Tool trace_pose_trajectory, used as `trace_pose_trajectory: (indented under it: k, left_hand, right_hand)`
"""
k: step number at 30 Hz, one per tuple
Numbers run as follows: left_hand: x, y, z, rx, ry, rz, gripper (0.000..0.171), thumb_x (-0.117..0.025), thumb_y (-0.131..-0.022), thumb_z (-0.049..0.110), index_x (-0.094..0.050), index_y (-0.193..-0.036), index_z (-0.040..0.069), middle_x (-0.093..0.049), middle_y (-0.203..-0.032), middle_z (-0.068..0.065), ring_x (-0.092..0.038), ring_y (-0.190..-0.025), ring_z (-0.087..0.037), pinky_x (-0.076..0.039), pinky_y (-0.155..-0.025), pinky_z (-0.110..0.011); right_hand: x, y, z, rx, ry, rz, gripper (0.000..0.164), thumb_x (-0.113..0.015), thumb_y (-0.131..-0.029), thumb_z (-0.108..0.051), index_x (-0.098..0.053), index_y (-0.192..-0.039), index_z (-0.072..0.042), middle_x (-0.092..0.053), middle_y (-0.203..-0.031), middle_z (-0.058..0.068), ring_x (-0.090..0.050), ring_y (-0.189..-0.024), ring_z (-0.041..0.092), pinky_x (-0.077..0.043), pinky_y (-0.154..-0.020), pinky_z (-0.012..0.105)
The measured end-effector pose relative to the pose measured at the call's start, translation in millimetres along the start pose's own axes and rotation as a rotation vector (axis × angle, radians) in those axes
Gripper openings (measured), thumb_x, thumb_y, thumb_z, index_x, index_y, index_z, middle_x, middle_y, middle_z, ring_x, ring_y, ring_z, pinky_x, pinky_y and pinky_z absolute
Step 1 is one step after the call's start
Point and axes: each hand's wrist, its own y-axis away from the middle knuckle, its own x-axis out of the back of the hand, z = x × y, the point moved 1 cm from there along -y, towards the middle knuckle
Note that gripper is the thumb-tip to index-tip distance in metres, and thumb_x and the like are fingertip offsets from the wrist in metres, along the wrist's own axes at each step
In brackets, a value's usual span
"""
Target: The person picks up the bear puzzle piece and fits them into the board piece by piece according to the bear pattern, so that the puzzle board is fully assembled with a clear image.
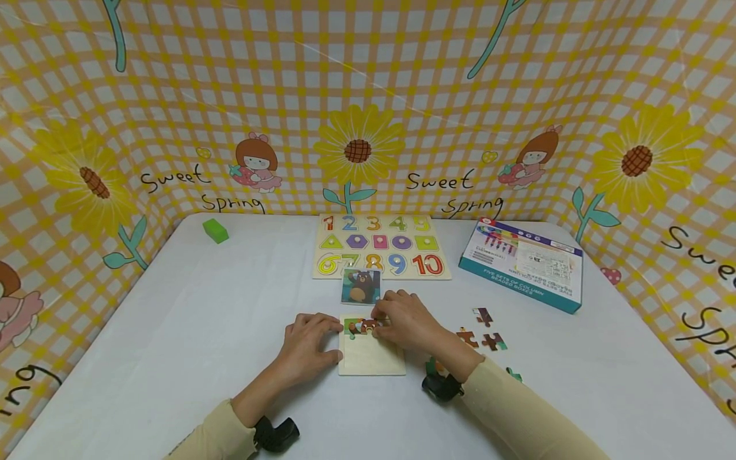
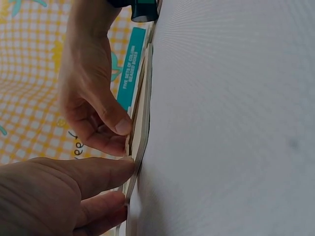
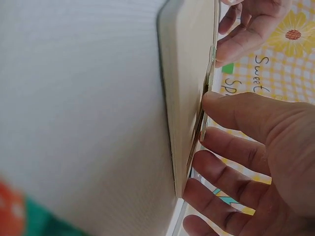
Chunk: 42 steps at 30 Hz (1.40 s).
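A square wooden puzzle board lies on the table with bear-picture jigsaw pieces along its far side. My left hand rests at the board's left edge, thumb and fingertips touching it. With thumb and index finger, my right hand pinches a brown puzzle piece at the board's far right part; the fingers hide some of it. In the right wrist view the thumb presses on the piece, low over the board. Just beyond the board is a bear picture card.
Loose jigsaw pieces lie to the right, some beside the right wrist. Farther back is a number-and-shape board, with a bead-set box at its right. A green block sits far left. Patterned cloth rises behind the table.
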Motion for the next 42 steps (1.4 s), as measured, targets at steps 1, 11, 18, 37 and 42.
trace_pose_trajectory:
  k: [1,11,18,37,42]
  left_hand:
    - [0.1,0.0,0.1,0.000,0.000,-0.001,0.036,-0.076,-0.074,0.014,-0.066,-0.108,0.010,-0.061,-0.120,-0.003,-0.042,-0.115,-0.028,-0.028,-0.095,-0.055]
    - [0.6,-5.3,4.3,0.030,-0.003,0.001,0.032,-0.074,-0.075,0.016,-0.068,-0.105,0.013,-0.060,-0.114,-0.004,-0.043,-0.112,-0.027,-0.030,-0.092,-0.052]
    - [-5.8,-19.3,12.9,0.019,0.047,0.041,0.027,-0.073,-0.075,0.016,-0.069,-0.101,0.014,-0.058,-0.104,-0.004,-0.043,-0.104,-0.023,-0.031,-0.086,-0.046]
    - [-18.4,-40.5,19.4,0.060,0.041,0.032,0.022,-0.071,-0.075,0.016,-0.071,-0.097,0.014,-0.055,-0.099,-0.008,-0.039,-0.094,-0.024,-0.030,-0.078,-0.042]
    - [-19.0,-41.7,19.7,0.056,0.027,0.036,0.019,-0.071,-0.076,0.016,-0.071,-0.095,0.014,-0.055,-0.099,-0.007,-0.039,-0.094,-0.023,-0.030,-0.079,-0.043]
  right_hand:
    - [0.0,0.0,0.0,0.000,0.002,0.000,0.018,-0.076,-0.077,-0.029,-0.071,-0.092,-0.019,-0.058,-0.091,-0.003,-0.047,-0.087,0.017,-0.038,-0.082,0.038]
    - [-0.2,-0.2,0.5,0.013,0.014,0.008,0.019,-0.077,-0.076,-0.029,-0.072,-0.092,-0.019,-0.058,-0.090,-0.003,-0.048,-0.087,0.017,-0.039,-0.083,0.039]
    - [0.6,0.6,0.9,0.020,0.005,0.010,0.019,-0.077,-0.076,-0.029,-0.071,-0.091,-0.019,-0.058,-0.090,-0.003,-0.046,-0.086,0.016,-0.038,-0.081,0.037]
    - [0.2,1.8,1.9,0.035,-0.001,0.013,0.020,-0.077,-0.076,-0.030,-0.072,-0.091,-0.018,-0.056,-0.086,-0.004,-0.046,-0.084,0.016,-0.037,-0.079,0.037]
    - [0.3,2.5,2.5,0.043,0.003,0.022,0.020,-0.078,-0.075,-0.030,-0.072,-0.091,-0.018,-0.056,-0.086,-0.004,-0.046,-0.084,0.016,-0.036,-0.078,0.036]
